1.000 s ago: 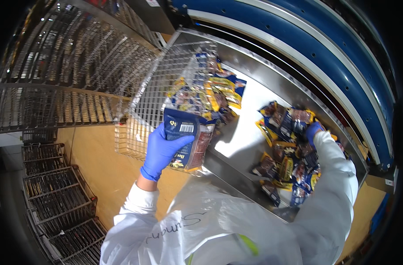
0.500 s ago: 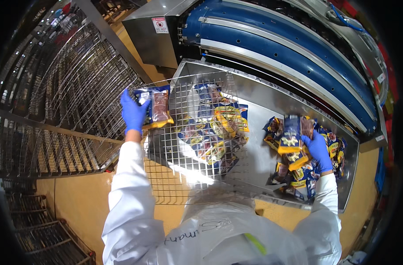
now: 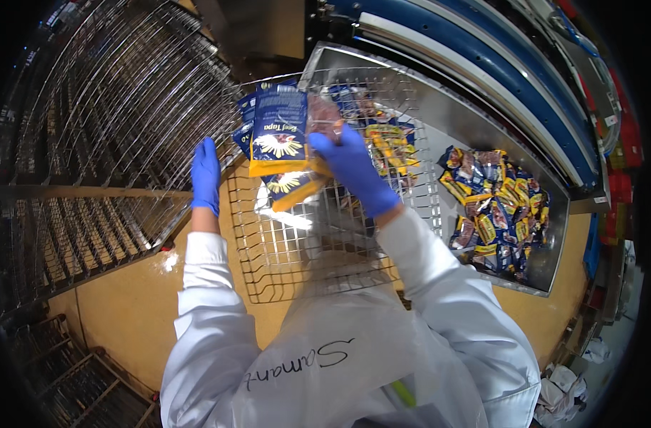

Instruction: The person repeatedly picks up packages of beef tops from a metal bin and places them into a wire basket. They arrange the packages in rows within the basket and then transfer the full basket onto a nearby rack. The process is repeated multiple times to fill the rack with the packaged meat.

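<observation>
A: Nearest items?
B: Left blue-gloved hand (image 3: 206, 178): fingers straight and together, nothing visibly held. Right blue-gloved hand (image 3: 359, 171): curled, gripping flat blue-and-yellow plastic packets (image 3: 279, 121) above a silver wire-mesh tray (image 3: 258, 246).
A: Beyond?
B: A heap of similar packets (image 3: 498, 207) lies in a stainless-steel trough (image 3: 475, 118); farthest stands a curved blue machine with white strips (image 3: 507, 57).

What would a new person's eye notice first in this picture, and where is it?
Probably the blue-and-yellow packets near the upper middle, held by the right hand in a bright blue glove over a wire rack. Next, perhaps, the heap of similar packets at the right end of the metal tray. The long blue machine part beyond the tray, at upper right, also stands out.
</observation>
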The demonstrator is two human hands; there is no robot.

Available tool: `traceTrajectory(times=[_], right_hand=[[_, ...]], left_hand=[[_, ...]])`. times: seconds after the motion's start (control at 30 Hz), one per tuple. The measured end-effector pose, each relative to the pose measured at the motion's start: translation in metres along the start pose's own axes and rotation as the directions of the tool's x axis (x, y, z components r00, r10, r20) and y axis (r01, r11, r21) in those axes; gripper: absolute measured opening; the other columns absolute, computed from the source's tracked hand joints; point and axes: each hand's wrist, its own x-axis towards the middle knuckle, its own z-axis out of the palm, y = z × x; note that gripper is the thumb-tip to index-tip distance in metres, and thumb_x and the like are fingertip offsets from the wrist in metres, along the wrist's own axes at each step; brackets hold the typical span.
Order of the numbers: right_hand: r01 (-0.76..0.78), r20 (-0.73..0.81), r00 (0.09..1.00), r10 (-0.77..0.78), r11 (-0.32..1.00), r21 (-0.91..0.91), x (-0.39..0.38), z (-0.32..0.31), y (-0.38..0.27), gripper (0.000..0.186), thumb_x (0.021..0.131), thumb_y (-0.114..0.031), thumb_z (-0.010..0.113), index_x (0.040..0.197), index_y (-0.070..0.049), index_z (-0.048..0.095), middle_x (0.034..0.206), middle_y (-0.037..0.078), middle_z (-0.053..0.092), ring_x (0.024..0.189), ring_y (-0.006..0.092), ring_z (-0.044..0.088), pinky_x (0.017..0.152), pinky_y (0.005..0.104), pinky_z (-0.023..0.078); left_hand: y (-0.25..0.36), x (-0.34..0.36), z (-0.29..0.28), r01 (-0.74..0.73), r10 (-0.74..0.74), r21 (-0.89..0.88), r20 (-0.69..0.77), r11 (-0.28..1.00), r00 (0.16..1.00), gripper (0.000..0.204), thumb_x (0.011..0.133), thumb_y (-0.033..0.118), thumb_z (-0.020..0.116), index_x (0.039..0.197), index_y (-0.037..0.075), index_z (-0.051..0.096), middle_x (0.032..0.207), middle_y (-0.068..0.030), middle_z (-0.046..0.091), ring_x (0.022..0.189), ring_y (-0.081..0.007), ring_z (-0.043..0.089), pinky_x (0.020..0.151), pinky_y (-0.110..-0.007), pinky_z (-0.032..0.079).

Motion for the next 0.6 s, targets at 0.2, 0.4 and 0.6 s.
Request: traceTrajectory(times=[0.2,0.4,0.6], right_hand=[[0.300,0.131,0.922,-0.365,0.456,-0.838,0.022,0.061,0.071,0.018,0.082,-0.017,0.063,0.090,-0.002,0.060,0.079,0.019,0.062,0.076,0.0352,0.061,0.068,0.0384,0.049],[0.287,0.130,0.957,-0.259,0.909,-0.302,0.006,0.056,0.050,0.028,0.081,-0.016,0.063,0.101,0.001,0.053,0.093,0.017,0.060,0.084,0.0347,0.059,0.076,0.0352,0.048],[-0.182,-0.102,0.983,0.154,0.895,-0.408,-0.081,0.036,0.081,0.034,0.079,-0.013,0.065,0.110,-0.002,0.055,0.111,0.019,0.054,0.101,0.0309,0.055,0.087,0.0359,0.045]], left_hand=[[-0.112,-0.055,0.008,0.134,-0.111,-0.155,0.150,0.979,0.983,0.063,0.092,0.058,0.036,0.130,0.008,0.044,0.114,-0.0109,0.058,0.097,-0.0219,0.058,0.074,-0.030,0.048],[-0.048,-0.068,-0.008,0.317,-0.289,-0.639,0.152,0.701,0.945,0.069,0.093,0.061,0.026,0.131,0.008,0.046,0.119,-0.0092,0.057,0.102,-0.0182,0.056,0.084,-0.032,0.043],[-0.007,-0.108,-0.039,0.056,-0.083,-0.324,-0.071,0.944,0.994,0.032,0.097,0.028,0.046,0.116,0.004,0.057,0.112,-0.0073,0.060,0.103,-0.0143,0.054,0.086,-0.027,0.041]])
